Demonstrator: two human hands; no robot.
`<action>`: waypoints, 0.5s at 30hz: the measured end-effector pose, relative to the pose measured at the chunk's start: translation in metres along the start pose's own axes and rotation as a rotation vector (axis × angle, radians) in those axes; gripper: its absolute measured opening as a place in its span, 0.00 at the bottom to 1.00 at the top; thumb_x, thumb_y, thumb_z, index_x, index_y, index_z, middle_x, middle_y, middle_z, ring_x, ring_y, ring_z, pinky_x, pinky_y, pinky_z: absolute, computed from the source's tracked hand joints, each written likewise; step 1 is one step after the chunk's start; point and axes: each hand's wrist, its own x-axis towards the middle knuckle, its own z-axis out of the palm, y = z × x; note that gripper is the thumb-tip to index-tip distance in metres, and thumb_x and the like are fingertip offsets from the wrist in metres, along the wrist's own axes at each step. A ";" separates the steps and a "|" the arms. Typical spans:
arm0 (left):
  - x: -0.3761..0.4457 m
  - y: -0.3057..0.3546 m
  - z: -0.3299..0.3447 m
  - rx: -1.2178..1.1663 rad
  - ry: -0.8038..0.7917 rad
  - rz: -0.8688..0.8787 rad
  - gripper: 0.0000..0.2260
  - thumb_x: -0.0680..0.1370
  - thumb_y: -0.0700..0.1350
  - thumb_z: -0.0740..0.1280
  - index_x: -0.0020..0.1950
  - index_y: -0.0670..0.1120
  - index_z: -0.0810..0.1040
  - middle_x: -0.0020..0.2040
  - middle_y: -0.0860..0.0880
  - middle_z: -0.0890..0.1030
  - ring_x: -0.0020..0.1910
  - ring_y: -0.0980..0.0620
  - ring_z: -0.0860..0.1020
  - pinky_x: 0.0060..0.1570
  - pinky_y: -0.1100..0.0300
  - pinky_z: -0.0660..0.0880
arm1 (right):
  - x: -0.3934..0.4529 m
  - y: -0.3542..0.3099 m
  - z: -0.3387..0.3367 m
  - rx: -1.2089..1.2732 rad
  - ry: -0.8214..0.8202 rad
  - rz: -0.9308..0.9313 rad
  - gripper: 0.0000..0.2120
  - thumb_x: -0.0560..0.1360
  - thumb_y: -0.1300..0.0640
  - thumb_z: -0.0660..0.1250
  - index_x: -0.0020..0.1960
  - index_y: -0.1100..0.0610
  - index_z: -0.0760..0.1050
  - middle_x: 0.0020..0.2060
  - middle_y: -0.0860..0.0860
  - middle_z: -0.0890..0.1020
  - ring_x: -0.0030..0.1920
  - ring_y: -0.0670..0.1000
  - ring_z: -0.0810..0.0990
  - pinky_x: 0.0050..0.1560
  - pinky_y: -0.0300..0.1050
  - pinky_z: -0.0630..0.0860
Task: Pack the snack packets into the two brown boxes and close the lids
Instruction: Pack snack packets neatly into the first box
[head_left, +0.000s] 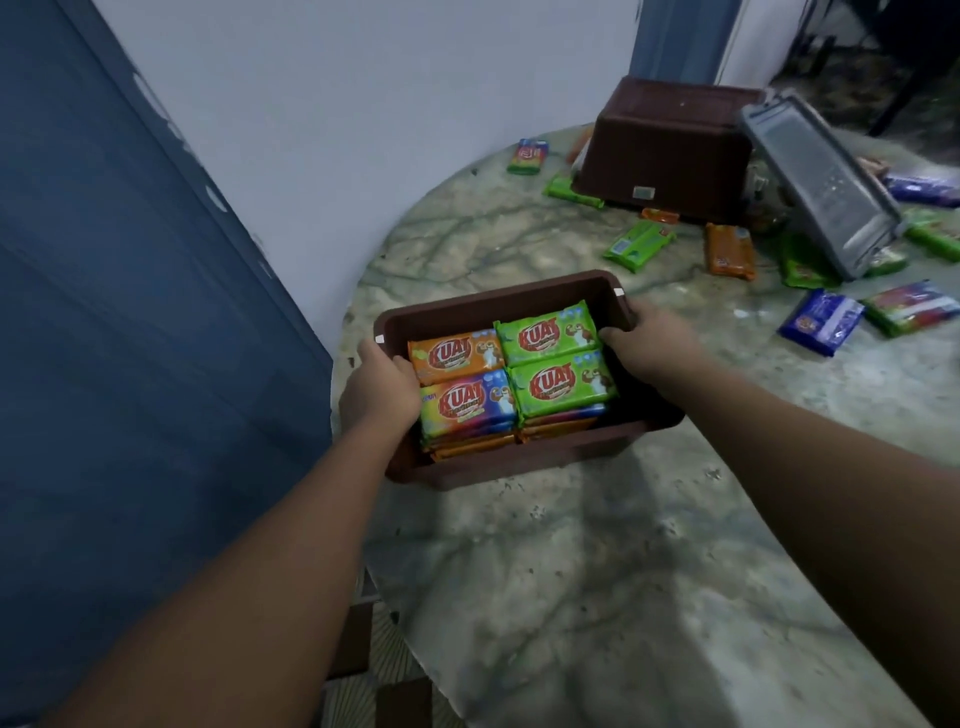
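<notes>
A brown box stands open on the round marble table, filled with stacked snack packets in orange, green and rainbow wrappers. My left hand grips the box's left rim, thumb inside against the packets. My right hand grips the right rim, thumb inside too. A second brown box lies upside down at the back of the table. A grey lid leans tilted against it on the right. Loose packets lie scattered around the far box.
The marble table has bare surface in front of the near box. A white wall and a blue panel stand to the left, close to the table's edge. More packets lie at the right side.
</notes>
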 end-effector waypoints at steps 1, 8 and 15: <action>-0.005 0.000 0.000 -0.002 0.005 -0.010 0.14 0.85 0.47 0.54 0.67 0.42 0.66 0.55 0.39 0.79 0.45 0.42 0.73 0.44 0.49 0.69 | 0.001 0.001 -0.001 0.001 -0.013 -0.015 0.16 0.80 0.52 0.67 0.67 0.49 0.77 0.58 0.54 0.83 0.59 0.60 0.81 0.57 0.50 0.76; -0.054 0.004 0.002 -0.012 0.072 -0.138 0.18 0.85 0.48 0.55 0.73 0.43 0.64 0.59 0.41 0.78 0.53 0.40 0.76 0.46 0.51 0.66 | 0.006 0.013 -0.009 0.068 -0.134 -0.108 0.16 0.79 0.52 0.68 0.66 0.48 0.77 0.58 0.53 0.84 0.59 0.59 0.81 0.62 0.55 0.77; -0.105 0.002 0.012 -0.106 0.145 -0.265 0.14 0.85 0.47 0.56 0.67 0.42 0.67 0.56 0.40 0.78 0.53 0.39 0.77 0.47 0.50 0.70 | 0.000 0.027 -0.021 0.018 -0.220 -0.215 0.16 0.79 0.52 0.67 0.66 0.51 0.76 0.59 0.55 0.83 0.59 0.60 0.80 0.58 0.50 0.75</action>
